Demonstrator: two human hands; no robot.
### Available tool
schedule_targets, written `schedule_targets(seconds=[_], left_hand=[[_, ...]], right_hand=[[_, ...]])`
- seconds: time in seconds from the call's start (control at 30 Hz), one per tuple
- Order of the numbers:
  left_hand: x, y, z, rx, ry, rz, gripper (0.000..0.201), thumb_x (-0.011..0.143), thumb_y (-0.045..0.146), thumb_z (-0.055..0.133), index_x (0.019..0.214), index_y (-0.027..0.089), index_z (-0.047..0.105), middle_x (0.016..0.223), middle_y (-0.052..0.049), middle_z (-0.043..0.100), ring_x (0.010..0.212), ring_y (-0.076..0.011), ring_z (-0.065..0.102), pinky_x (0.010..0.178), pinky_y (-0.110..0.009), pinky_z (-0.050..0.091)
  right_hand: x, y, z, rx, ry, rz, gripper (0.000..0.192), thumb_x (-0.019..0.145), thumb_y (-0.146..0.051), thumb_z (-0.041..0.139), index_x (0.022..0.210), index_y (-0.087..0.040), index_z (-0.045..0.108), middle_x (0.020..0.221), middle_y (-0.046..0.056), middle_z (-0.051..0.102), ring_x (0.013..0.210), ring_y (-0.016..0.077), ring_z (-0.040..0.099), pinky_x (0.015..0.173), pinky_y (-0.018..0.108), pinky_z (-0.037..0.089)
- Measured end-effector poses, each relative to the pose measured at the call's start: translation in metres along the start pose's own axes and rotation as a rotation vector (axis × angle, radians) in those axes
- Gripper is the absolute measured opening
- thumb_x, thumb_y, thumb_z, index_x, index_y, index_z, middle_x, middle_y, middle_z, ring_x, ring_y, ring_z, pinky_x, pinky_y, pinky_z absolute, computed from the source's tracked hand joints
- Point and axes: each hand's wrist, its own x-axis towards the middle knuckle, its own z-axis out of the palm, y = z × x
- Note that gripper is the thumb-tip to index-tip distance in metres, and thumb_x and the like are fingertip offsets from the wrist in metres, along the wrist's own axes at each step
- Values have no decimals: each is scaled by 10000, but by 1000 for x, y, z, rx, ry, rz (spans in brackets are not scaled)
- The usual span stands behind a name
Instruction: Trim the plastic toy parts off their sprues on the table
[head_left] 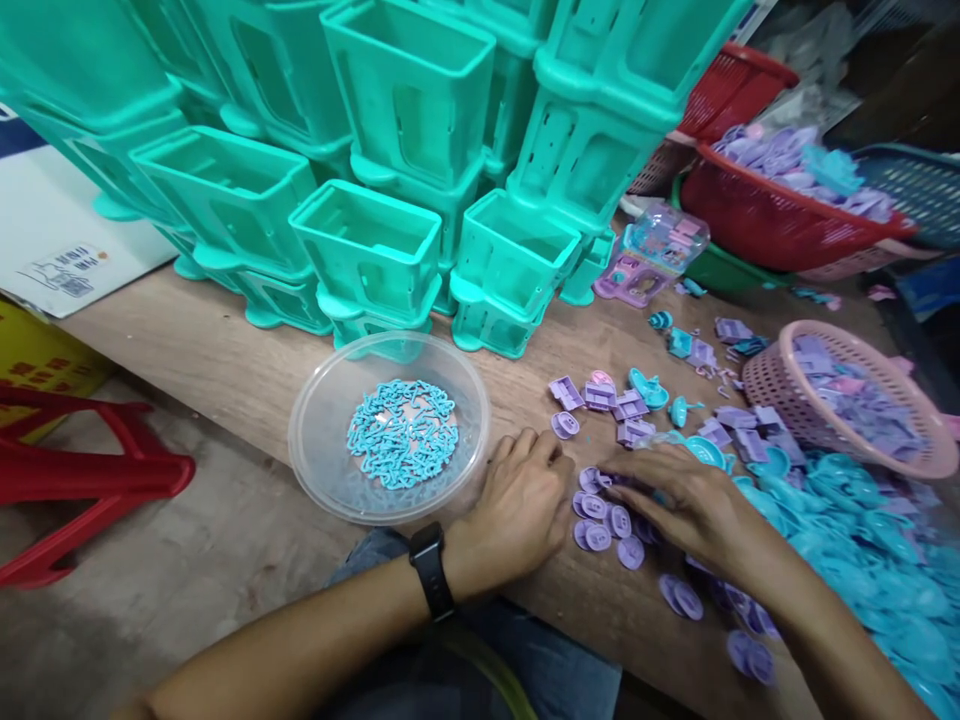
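Note:
My left hand (525,497) rests on the table beside the clear bowl (315,480), its fingers curled under; anything inside them is hidden. A black band circles that wrist. In the bowl lie many small light-blue plastic pieces (405,435). To the right, my right hand (686,495) has its thumb and fingers closed at a small purple oval plastic piece (592,480). Several more purple ovals (630,552) lie below its fingertips, some overlapping. Just beyond are small purple box-shaped parts (600,397) and turquoise pan-shaped pieces (649,388).
Stacked turquoise plastic housings (375,250) line the back of the table. A turquoise heap (862,560) spreads at the right, near a pink basket (772,390) of purple parts. A red basket (750,215) stands farther back. A red stool (135,480) is at left.

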Motion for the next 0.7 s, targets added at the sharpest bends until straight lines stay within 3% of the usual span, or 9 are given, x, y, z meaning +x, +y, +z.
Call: schedule_targets(seconds=[0.17,0.43,0.6,0.7], left_hand=[[2,1,2,14,14,54,259,963,252,550,1200,241,654,1191,-93,587,1107,-291,521,915,-459,471],[0,0,7,76,36,87,269,944,225,558,1188,234,672,1207,-112,587,1122,-312,508,913,-472,465],[1,1,5,53,14,85,332,962,209,526,1262,255,662,1251,-127,583,1119,-323,512,923,-503,468],[4,1,6,35,-7,79,392,952,157,509,1300,263,656,1239,-138,592,1110,-335,522,909,-527,476]], right_hand=[[5,-3,-4,-24,-29,-95,273,1026,-271,524,1218,-272,718,1019,43,790,915,214,727,791,354,562],[-1,0,-1,-37,-139,-57,398,990,-140,492,1305,-301,674,1088,58,766,970,223,682,837,382,535],[4,-7,-4,-28,-171,-105,409,961,-73,475,1254,-251,697,991,72,763,868,206,679,800,361,524],[1,-16,-1,-65,-144,-53,353,987,-94,474,1207,-235,712,980,77,763,864,208,672,811,370,514]])
